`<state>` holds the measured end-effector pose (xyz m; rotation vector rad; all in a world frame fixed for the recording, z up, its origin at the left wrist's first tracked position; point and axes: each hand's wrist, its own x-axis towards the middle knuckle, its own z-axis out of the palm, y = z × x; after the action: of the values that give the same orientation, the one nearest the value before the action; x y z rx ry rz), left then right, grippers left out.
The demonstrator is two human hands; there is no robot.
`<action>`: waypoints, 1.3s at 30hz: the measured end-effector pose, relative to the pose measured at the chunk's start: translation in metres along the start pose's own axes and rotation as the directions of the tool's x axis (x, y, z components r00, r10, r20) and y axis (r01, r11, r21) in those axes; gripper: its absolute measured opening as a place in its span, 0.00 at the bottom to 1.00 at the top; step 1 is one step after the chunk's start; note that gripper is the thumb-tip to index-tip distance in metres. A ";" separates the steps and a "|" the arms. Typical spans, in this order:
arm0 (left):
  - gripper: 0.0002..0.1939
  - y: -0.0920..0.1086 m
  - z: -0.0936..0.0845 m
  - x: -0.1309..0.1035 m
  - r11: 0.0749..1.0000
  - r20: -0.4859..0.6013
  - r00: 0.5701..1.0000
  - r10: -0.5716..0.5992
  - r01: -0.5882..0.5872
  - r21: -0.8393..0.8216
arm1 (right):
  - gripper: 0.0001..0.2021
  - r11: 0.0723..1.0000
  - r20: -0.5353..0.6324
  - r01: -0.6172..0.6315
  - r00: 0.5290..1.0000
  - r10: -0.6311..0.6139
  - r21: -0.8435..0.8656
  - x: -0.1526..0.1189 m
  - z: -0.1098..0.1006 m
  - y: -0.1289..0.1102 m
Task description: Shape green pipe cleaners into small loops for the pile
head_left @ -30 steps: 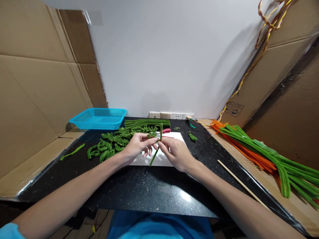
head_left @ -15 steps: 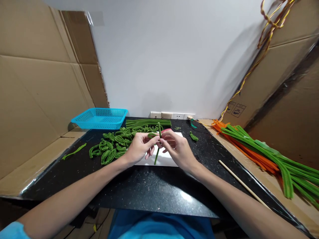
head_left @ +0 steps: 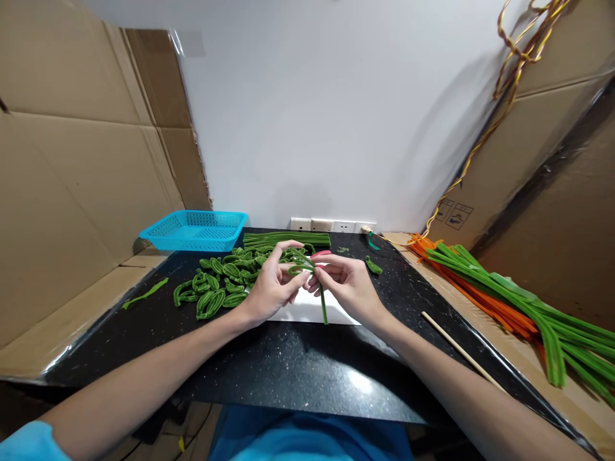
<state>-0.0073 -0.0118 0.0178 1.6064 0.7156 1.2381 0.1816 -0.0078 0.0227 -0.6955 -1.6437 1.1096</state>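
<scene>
Between my hands, over a white sheet (head_left: 307, 310), is a green fuzzy stem (head_left: 323, 306) bent into loops at its upper end, with one straight end hanging down. My right hand (head_left: 350, 285) pinches it where the loops meet the straight end. The thumb of my left hand (head_left: 275, 282) touches the loops from the left, its index finger raised and spread above them. Something red (head_left: 321, 255) shows behind my right fingers. Many looped green pieces (head_left: 210, 302) lie to the left of my left hand.
Straight green stems (head_left: 288, 239) lie at the back, right of a blue basket (head_left: 196, 242). One green piece (head_left: 373, 266) is right of the sheet. A wooden stick (head_left: 461, 351) and green and orange stems (head_left: 509, 301) are on the right. Cardboard stands on both sides.
The stem has tilted, its lower end swinging right and its upper end now curved among the loops. My left index finger has lifted and spread; my right hand has shifted slightly right.
</scene>
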 end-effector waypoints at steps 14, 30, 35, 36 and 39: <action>0.25 -0.003 -0.005 0.005 0.999 0.009 1.000 0.008 -0.008 -0.036 | 0.16 0.998 0.002 0.006 1.000 -0.006 0.055 0.003 -0.005 0.004; 0.18 -0.003 -0.003 0.002 0.992 -0.055 0.992 0.117 -0.114 0.057 | 0.18 0.993 -0.032 -0.010 0.999 0.014 0.118 0.004 -0.002 -0.002; 0.15 -0.003 -0.004 0.002 0.993 -0.069 0.992 0.106 -0.102 0.058 | 0.18 0.992 -0.019 -0.027 0.999 0.029 0.120 0.003 -0.001 -0.003; 0.15 -0.003 -0.003 0.003 0.993 -0.077 0.991 0.105 -0.101 0.056 | 0.18 0.992 -0.019 -0.030 0.999 0.032 0.123 0.003 -0.001 -0.003; 0.15 -0.001 -0.003 0.004 0.994 -0.098 0.990 0.104 -0.099 0.052 | 0.18 0.991 -0.015 -0.029 0.999 0.031 0.127 0.003 -0.001 -0.003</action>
<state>-0.0087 -0.0074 0.0183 1.6455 0.7379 1.3933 0.1812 -0.0061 0.0273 -0.6468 -1.5380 1.2154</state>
